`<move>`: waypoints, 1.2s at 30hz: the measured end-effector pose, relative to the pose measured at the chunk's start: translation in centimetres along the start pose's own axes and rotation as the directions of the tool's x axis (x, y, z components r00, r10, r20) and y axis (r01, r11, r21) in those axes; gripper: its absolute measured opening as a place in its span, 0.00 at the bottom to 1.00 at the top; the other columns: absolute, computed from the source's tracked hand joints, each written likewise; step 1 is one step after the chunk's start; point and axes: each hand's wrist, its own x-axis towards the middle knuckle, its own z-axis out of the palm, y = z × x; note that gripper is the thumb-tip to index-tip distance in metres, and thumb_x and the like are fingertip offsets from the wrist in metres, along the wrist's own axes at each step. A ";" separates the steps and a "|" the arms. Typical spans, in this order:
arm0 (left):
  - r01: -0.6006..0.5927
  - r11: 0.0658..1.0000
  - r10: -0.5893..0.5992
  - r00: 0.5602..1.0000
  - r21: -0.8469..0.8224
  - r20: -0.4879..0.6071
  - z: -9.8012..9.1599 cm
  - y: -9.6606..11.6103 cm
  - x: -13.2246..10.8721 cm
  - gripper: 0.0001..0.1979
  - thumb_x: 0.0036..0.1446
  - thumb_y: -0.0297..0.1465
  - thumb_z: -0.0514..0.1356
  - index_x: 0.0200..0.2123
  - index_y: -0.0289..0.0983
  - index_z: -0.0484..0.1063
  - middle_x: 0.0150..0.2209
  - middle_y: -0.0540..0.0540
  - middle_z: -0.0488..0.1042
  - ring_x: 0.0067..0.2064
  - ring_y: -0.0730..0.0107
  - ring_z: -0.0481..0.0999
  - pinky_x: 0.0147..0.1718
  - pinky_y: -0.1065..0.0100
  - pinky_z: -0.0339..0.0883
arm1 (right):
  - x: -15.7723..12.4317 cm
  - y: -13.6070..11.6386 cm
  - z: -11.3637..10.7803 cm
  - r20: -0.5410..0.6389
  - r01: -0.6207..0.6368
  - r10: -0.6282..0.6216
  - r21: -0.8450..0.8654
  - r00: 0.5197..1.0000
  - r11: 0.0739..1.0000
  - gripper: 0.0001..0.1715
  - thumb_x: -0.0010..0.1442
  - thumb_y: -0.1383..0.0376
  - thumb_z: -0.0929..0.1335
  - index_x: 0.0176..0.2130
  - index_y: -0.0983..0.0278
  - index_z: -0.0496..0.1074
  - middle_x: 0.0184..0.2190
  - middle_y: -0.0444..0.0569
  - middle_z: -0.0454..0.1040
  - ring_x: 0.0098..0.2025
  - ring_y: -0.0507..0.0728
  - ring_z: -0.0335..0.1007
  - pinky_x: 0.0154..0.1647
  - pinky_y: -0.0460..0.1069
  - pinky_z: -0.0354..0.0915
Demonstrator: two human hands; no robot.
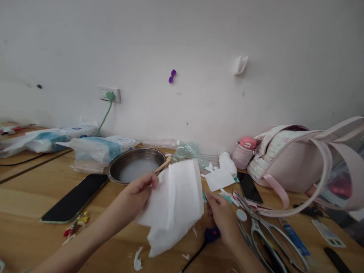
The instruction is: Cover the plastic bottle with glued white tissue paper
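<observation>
My left hand (pixel 142 191) is closed on the left side of a folded white tissue-like sheet (pixel 178 201), which hangs over the table with a ragged lower edge. A tan wooden stick (pixel 163 165) juts out above those fingers; whether they hold it too is hidden. To the right of the sheet, my right hand (pixel 220 212) is closed around what looks like a dark blue glue gun (pixel 212 234), mostly covered by the hand, with a black cord running down. A small green tip (pixel 204 196) shows between its fingers and the sheet's edge.
Behind the sheet stands a metal basin (pixel 113 176) of cloudy liquid. A tablet-like black slab (pixel 74 199) lies left. Large scissors (pixel 256 227), a phone (pixel 250 187) and a pink bag (pixel 292 167) are at right. White scraps (pixel 138 259) litter the wooden table.
</observation>
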 end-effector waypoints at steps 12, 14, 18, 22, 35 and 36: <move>0.074 0.974 -0.058 0.995 0.216 -0.078 2.5 -3.4 -1.8 0.17 0.46 0.40 0.55 0.37 0.37 0.70 0.35 0.43 0.76 0.38 0.57 0.74 0.37 0.60 0.68 | -0.6 0.9 0.8 0.007 0.016 -0.016 0.023 1.000 1.000 0.26 0.49 0.43 0.61 0.18 0.62 0.58 0.17 0.40 0.54 0.24 0.52 0.47 0.25 0.48 0.48; 0.062 0.964 -0.035 0.994 0.257 -0.107 2.6 -4.0 -1.6 0.15 0.44 0.39 0.57 0.34 0.37 0.70 0.34 0.44 0.75 0.38 0.55 0.75 0.38 0.58 0.68 | -0.6 1.0 0.8 0.008 0.005 -0.005 0.030 1.000 1.000 0.26 0.48 0.43 0.61 0.18 0.61 0.59 0.17 0.40 0.55 0.23 0.53 0.48 0.24 0.47 0.49; -0.035 0.938 0.081 0.990 0.346 -0.119 2.6 -5.4 -1.6 0.12 0.46 0.37 0.57 0.33 0.38 0.70 0.37 0.44 0.74 0.41 0.56 0.74 0.44 0.57 0.66 | -0.6 1.1 0.9 0.012 -0.001 0.001 0.047 1.000 0.999 0.27 0.48 0.42 0.61 0.18 0.61 0.58 0.16 0.40 0.55 0.21 0.52 0.49 0.23 0.47 0.49; -0.123 0.872 0.203 0.972 0.473 -0.121 1.6 -6.3 -1.7 0.09 0.46 0.37 0.60 0.30 0.38 0.70 0.40 0.41 0.70 0.44 0.53 0.72 0.47 0.53 0.64 | -0.7 0.8 0.8 -0.006 0.024 -0.023 0.040 1.000 0.999 0.27 0.48 0.42 0.61 0.17 0.60 0.56 0.16 0.39 0.52 0.21 0.52 0.47 0.22 0.47 0.47; -0.529 0.344 0.587 0.766 0.776 0.262 4.3 -0.9 -3.1 0.32 0.56 0.44 0.57 0.59 0.34 0.55 0.54 0.35 0.70 0.52 0.50 0.71 0.46 0.52 0.69 | -3.3 -2.0 1.3 -0.037 0.216 -0.218 -0.035 0.975 0.976 0.27 0.54 0.45 0.59 0.20 0.63 0.62 0.21 0.45 0.64 0.26 0.55 0.57 0.29 0.49 0.54; -0.522 0.378 0.543 0.794 0.764 0.274 4.7 -1.0 -2.9 0.34 0.54 0.45 0.58 0.59 0.34 0.54 0.54 0.34 0.70 0.51 0.49 0.72 0.46 0.52 0.70 | -3.6 -2.1 1.3 -0.056 0.251 -0.254 -0.052 0.966 0.967 0.27 0.55 0.46 0.59 0.20 0.63 0.63 0.22 0.46 0.65 0.27 0.55 0.58 0.30 0.49 0.55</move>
